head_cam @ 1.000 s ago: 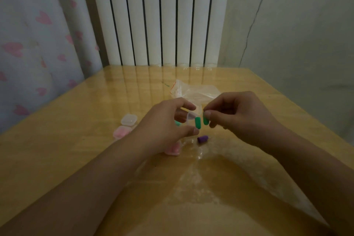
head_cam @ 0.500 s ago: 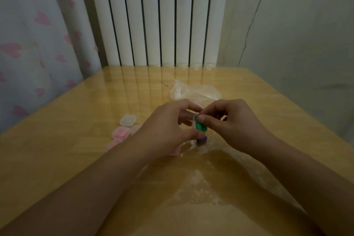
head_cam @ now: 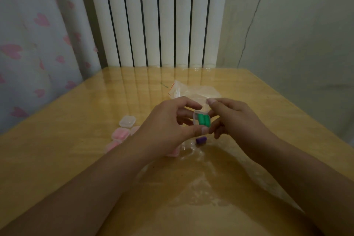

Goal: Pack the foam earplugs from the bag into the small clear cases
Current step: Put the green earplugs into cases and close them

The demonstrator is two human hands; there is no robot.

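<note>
No readable text, label or number shows anywhere.

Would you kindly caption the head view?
Both hands, left and right, hold a clear case containing two green earplugs.

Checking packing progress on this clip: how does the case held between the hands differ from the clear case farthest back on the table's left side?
The held case is up off the table, pinched by the left hand and the right hand; the far case rests on the table untouched. The held case shows two green earplugs side by side; the far case shows no colour inside. Both are small, clear and rounded.
</note>
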